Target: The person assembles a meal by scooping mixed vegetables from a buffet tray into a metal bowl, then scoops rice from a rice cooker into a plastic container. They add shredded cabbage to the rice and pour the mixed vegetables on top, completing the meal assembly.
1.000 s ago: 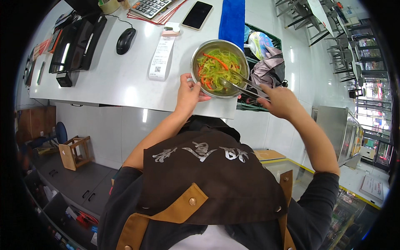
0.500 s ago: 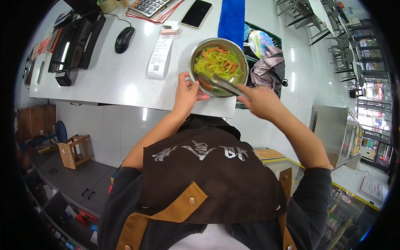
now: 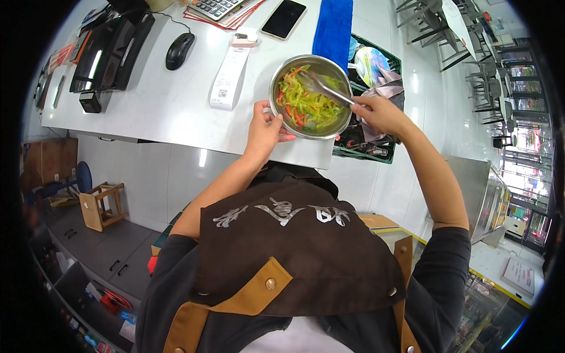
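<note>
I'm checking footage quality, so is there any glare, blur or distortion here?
Head view: soft glare on the white table, whose front edge bows; head view: the metal tongs look motion-blurred toward their tips; head view: corners are black.

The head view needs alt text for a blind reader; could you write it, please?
A person's right hand holds tongs among green and orange vegetable strips in a steel bowl, which the left hand steadies at the edge of a white table. A phone lies beyond.

Left grip (image 3: 266, 130) half-curled, right grip (image 3: 379, 116) clenched.
</note>
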A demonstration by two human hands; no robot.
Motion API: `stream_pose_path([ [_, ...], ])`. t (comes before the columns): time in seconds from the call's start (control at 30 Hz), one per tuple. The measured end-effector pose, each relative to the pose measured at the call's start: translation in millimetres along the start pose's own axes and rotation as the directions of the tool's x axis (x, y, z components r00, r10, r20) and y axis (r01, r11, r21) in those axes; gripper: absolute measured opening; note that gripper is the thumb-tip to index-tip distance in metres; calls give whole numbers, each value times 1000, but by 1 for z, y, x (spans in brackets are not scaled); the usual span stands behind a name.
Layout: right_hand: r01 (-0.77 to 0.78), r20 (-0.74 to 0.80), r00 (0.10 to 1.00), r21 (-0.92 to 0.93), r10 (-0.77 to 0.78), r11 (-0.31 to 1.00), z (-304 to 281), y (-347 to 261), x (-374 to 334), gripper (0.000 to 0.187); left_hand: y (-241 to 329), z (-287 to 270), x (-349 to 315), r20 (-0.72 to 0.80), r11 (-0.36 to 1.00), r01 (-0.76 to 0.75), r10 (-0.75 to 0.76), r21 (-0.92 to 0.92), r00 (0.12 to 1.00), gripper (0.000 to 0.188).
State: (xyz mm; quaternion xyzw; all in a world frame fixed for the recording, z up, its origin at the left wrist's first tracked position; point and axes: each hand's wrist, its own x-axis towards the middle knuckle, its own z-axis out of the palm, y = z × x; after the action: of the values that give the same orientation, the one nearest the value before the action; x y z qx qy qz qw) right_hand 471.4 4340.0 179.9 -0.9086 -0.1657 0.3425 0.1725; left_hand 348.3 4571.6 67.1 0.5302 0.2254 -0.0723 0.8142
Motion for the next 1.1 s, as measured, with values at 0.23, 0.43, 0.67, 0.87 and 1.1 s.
stream_pose_path([
  [0.23,324,44,942,-386,-333,864,-1,-15,-49,35,0,0,-3,-36,1000,-6,5,-23,999,34],
  [0.43,128,-145,949,-632,-280,764,10,-1,-23,35,-2,-1,-1,-32,1000,-2,2,-18,999,36],
  [0.67,167,-95,871,-866,-482,472,-18,-26,-12,34,1,1,-2,-29,999,-5,4,-32,1000,32],
  [0.87,108,-119,935,-803,-334,586,-26,-14,5,32,-1,1,1,-32,997,24,-27,-72,999,24],
  [1.1,119,-176,946,-596,-274,794,-11,2,-46,36,1,3,2,-88,997,81,-80,1,993,26],
])
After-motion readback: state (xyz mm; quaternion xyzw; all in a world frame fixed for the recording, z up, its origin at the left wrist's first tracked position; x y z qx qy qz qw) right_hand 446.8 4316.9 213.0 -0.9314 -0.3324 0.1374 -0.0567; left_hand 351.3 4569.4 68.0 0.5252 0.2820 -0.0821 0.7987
